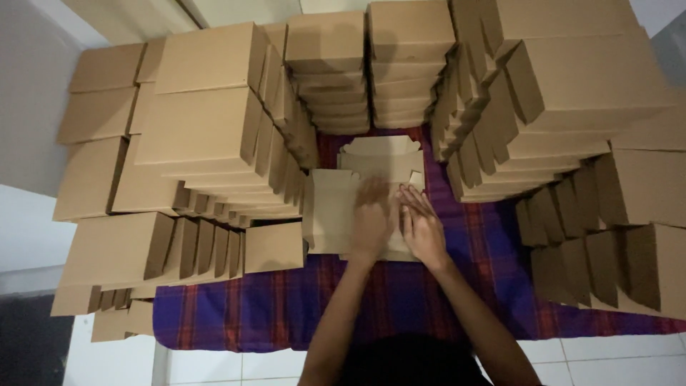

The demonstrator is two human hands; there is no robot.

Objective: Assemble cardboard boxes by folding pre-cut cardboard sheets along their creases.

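Purple-red plaid cloth (457, 300) over white tile floor (236, 364), folded box stacks (207, 136) all around us. Our left hand (373, 223) & right hand (423, 230) lay flat, fingers spread, pressing unfolded cardboard blank (330, 207) at cloth center.

Both hands, left hand (371, 221) and right hand (423, 229), press flat on an unfolded cardboard box (357, 193) lying on a plaid cloth (400, 293); stacked boxes (207, 129) rise from nine to three o'clock.
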